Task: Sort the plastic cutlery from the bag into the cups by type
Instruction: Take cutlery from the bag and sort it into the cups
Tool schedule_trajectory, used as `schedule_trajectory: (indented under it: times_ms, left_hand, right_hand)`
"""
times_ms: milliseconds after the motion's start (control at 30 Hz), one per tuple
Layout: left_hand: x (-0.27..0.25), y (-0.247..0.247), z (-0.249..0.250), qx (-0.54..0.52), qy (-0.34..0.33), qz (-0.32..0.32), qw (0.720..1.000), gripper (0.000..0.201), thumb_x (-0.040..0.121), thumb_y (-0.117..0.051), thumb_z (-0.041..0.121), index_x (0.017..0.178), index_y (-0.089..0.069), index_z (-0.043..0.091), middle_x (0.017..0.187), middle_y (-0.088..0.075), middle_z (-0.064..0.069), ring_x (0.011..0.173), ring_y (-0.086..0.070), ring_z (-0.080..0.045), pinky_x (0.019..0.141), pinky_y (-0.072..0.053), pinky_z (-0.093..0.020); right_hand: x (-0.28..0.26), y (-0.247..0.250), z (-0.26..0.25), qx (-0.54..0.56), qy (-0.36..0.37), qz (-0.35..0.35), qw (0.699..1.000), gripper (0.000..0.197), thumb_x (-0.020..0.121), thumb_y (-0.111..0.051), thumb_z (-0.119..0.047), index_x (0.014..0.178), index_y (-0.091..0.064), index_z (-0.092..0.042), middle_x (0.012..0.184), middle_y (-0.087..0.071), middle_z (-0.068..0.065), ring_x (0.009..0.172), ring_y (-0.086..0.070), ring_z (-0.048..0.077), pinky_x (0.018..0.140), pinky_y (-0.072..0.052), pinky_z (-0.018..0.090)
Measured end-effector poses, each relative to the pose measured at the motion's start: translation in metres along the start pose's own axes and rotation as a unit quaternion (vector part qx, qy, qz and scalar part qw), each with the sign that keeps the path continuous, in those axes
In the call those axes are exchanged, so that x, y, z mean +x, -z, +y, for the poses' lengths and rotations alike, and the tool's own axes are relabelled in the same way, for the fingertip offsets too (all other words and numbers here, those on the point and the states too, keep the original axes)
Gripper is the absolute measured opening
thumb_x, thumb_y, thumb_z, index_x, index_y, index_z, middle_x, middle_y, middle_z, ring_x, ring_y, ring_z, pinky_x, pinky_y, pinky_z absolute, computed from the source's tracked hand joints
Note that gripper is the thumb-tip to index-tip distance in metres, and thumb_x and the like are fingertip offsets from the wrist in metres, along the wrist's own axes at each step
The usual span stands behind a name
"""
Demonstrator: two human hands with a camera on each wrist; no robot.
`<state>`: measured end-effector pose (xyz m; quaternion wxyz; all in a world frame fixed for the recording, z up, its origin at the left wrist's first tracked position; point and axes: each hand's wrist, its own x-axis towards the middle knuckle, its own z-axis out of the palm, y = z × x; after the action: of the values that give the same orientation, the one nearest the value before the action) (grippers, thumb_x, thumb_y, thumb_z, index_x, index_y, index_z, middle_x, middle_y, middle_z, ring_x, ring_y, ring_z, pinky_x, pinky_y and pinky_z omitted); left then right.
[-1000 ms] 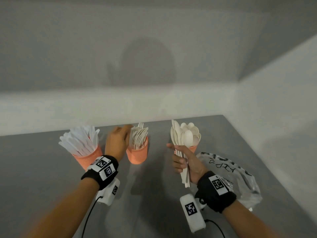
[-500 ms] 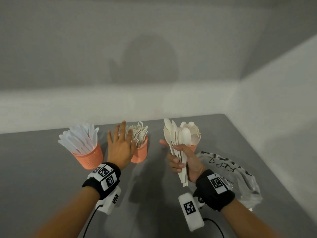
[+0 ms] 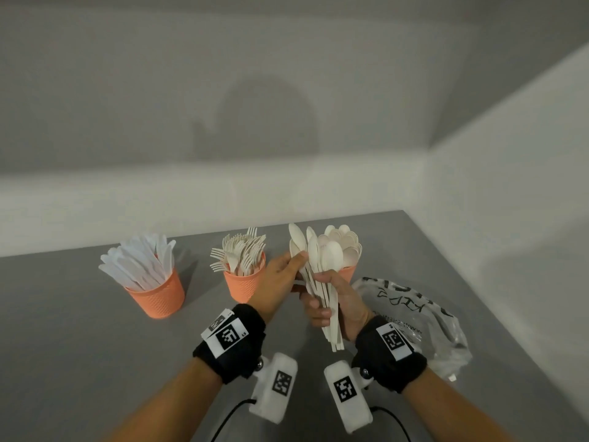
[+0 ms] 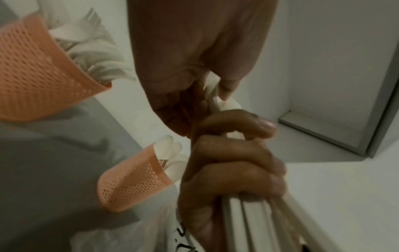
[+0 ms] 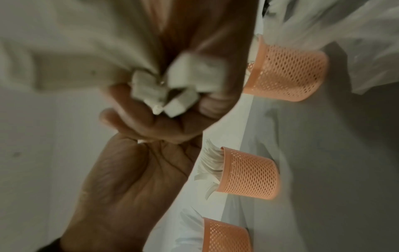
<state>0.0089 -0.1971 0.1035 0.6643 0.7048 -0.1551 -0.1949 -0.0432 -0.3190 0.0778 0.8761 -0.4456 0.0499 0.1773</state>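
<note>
Head view shows your right hand (image 3: 338, 301) curled round a bundle of white spoons (image 3: 318, 269), bowls up and handles sticking out below your palm. Your left hand (image 3: 277, 279) reaches across to the bundle; its thumb and fingertips pinch one spoon near the neck, just above your right-hand fingers. Left wrist view confirms that pinch: your thumb and a finger close on a white handle, with the right-hand fingers (image 4: 233, 153) wrapped tightly round the rest directly beneath.

Three orange mesh cups stand in a row on the grey bench (image 3: 79, 346). The left cup (image 3: 157, 295) holds white knives (image 3: 140, 263) fanned out to the left. The middle cup (image 3: 243, 283) holds forks (image 3: 239, 253), tines up, and sits just behind your left hand. The right cup (image 3: 347, 271) is mostly hidden behind the held bundle; spoon bowls rise above its rim. Right wrist view shows the butt ends of the held handles (image 5: 172, 88) poking out of your fist, with the three cups lined up at the right.

A crumpled clear plastic bag (image 3: 414, 320) with black lettering lies on the bench to the right of your right wrist. You cannot tell whether any cutlery is inside it.
</note>
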Motion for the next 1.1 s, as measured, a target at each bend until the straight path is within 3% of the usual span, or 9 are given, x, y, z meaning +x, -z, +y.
schedule_trajectory:
  times_ms: [100, 200, 267, 433, 600, 733, 867, 967, 1100]
  left_hand:
    - [0.002, -0.009, 0.0, -0.018, 0.019, 0.011, 1.0, 0.029, 0.1, -0.035, 0.023, 0.095, -0.061, 0.014, 0.083, -0.067, -0.001, 0.078, -0.064, -0.012, 0.072, -0.054, -0.023]
    - [0.009, -0.012, -0.007, -0.002, 0.014, 0.078, 0.997, 0.037, 0.1, -0.031, 0.027, 0.084, -0.059, 0.01, 0.083, -0.063, -0.014, 0.082, -0.059, -0.027, 0.082, -0.05, -0.041]
    - [0.015, -0.01, -0.013, 0.006, 0.005, 0.124, 0.992, 0.043, 0.099, -0.03, 0.035, 0.089, -0.059, 0.005, 0.09, -0.065, -0.02, 0.087, -0.062, -0.033, 0.09, -0.05, -0.049]
    - [0.02, -0.016, -0.005, -0.047, 0.01, 0.151, 0.987, 0.036, 0.098, -0.031, 0.032, 0.089, -0.057, 0.008, 0.084, -0.062, -0.023, 0.079, -0.062, -0.034, 0.087, -0.05, -0.058]
    - [0.027, -0.018, 0.005, -0.105, -0.007, 0.247, 0.963, 0.03, 0.1, -0.027, 0.027, 0.095, -0.056, 0.023, 0.101, -0.058, -0.015, 0.095, -0.059, -0.032, 0.092, -0.048, -0.05]
    - [0.036, -0.018, 0.002, -0.132, 0.025, 0.265, 0.955, 0.026, 0.098, -0.033, 0.026, 0.087, -0.056, 0.029, 0.079, -0.048, -0.003, 0.069, -0.047, -0.018, 0.076, -0.044, -0.042]
    - [0.027, -0.037, -0.002, -0.107, 0.04, 0.22, 0.969, 0.032, 0.099, -0.031, 0.035, 0.091, -0.056, 0.016, 0.089, -0.051, -0.015, 0.082, -0.053, -0.028, 0.081, -0.046, -0.044]
    - [0.023, -0.043, -0.005, -0.14, 0.038, 0.247, 0.958, 0.042, 0.097, -0.037, 0.039, 0.115, -0.05, 0.004, 0.076, -0.051, -0.012, 0.067, -0.053, -0.024, 0.063, -0.046, -0.033]
    - [0.012, -0.059, 0.0, -0.121, 0.01, 0.154, 0.981, 0.024, 0.091, -0.056, 0.026, 0.071, -0.051, 0.013, 0.041, -0.046, 0.011, 0.039, -0.044, -0.001, 0.041, -0.036, -0.014]
  right_hand:
    - [-0.009, 0.002, -0.001, -0.012, -0.004, 0.023, 1.0, 0.027, 0.073, -0.056, -0.036, 0.084, -0.058, -0.012, 0.053, -0.055, 0.001, 0.032, -0.035, 0.004, 0.032, -0.034, 0.016]
    - [-0.018, 0.002, -0.001, -0.073, -0.017, 0.076, 0.994, 0.024, 0.09, -0.043, -0.033, 0.093, -0.056, -0.013, 0.059, -0.06, 0.003, 0.035, -0.039, 0.007, 0.036, -0.037, 0.018]
    - [-0.023, 0.004, 0.001, -0.083, -0.02, 0.111, 0.99, 0.022, 0.094, -0.038, -0.027, 0.098, -0.053, -0.012, 0.062, -0.063, 0.004, 0.036, -0.041, 0.008, 0.038, -0.039, 0.019]
    - [-0.029, 0.005, 0.004, -0.086, 0.003, 0.153, 0.985, 0.019, 0.095, -0.038, -0.021, 0.103, -0.052, -0.01, 0.059, -0.062, 0.004, 0.036, -0.041, 0.009, 0.039, -0.038, 0.018]
    - [-0.037, 0.005, 0.002, -0.134, 0.058, 0.183, 0.972, 0.026, 0.096, -0.04, -0.015, 0.119, -0.05, -0.007, 0.067, -0.07, 0.009, 0.046, -0.054, 0.013, 0.045, -0.045, 0.018]
    - [-0.044, 0.006, 0.002, -0.198, 0.113, 0.219, 0.949, 0.02, 0.096, -0.044, -0.014, 0.102, -0.063, -0.014, 0.064, -0.065, 0.005, 0.048, -0.057, 0.01, 0.047, -0.046, 0.02]
    - [-0.046, 0.005, 0.007, -0.232, 0.15, 0.28, 0.92, 0.022, 0.096, -0.043, -0.009, 0.082, -0.059, -0.017, 0.058, -0.051, 0.004, 0.048, -0.048, 0.011, 0.048, -0.043, 0.022]
    - [-0.045, 0.01, 0.011, -0.234, 0.187, 0.348, 0.888, 0.018, 0.093, -0.045, -0.008, 0.076, -0.051, -0.01, 0.063, -0.049, 0.005, 0.053, -0.047, 0.012, 0.054, -0.041, 0.024]
    - [-0.048, 0.017, 0.012, -0.31, 0.216, 0.378, 0.845, 0.016, 0.091, -0.049, -0.01, 0.077, -0.051, -0.005, 0.06, -0.048, 0.005, 0.049, -0.048, 0.011, 0.049, -0.04, 0.024]
